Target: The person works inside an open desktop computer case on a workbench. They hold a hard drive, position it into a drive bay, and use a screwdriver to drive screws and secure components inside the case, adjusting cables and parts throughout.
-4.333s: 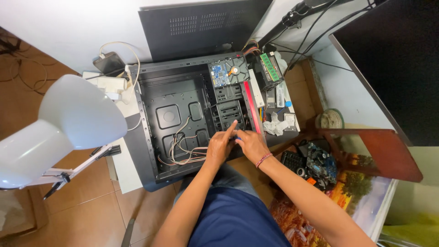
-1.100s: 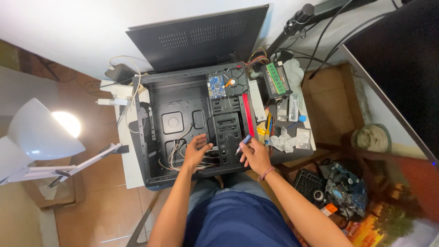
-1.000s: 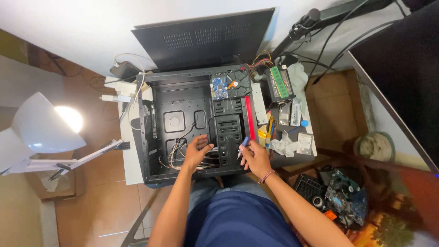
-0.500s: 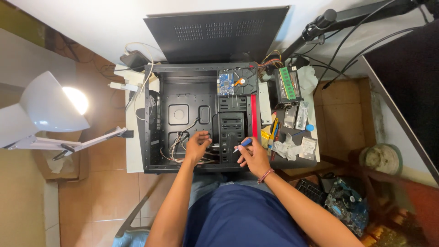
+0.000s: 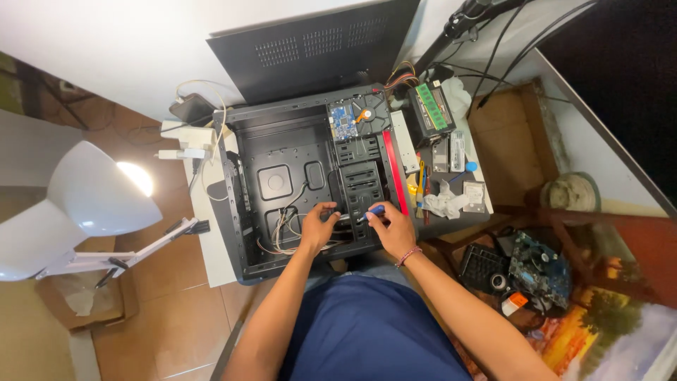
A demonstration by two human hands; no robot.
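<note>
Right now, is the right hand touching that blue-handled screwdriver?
Touching. The head view shows the right hand with its fingers closed around the screwdriver, whose blue handle pokes out between them, above the open case.

A blue-handled screwdriver (image 5: 375, 210) lies tilted over the open black computer case (image 5: 296, 183).

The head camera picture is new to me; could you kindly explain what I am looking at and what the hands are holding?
The camera sits on a person's head and looks straight down, so both bare arms reach up from the bottom edge. Below them an open black computer case lies on its side. The left hand rests among loose wires inside it. The right hand holds a blue-handled screwdriver at the drive cage. A power supply and small parts lie to the right, the removed side panel leans behind, and a lit white lamp stands to the left.
</note>
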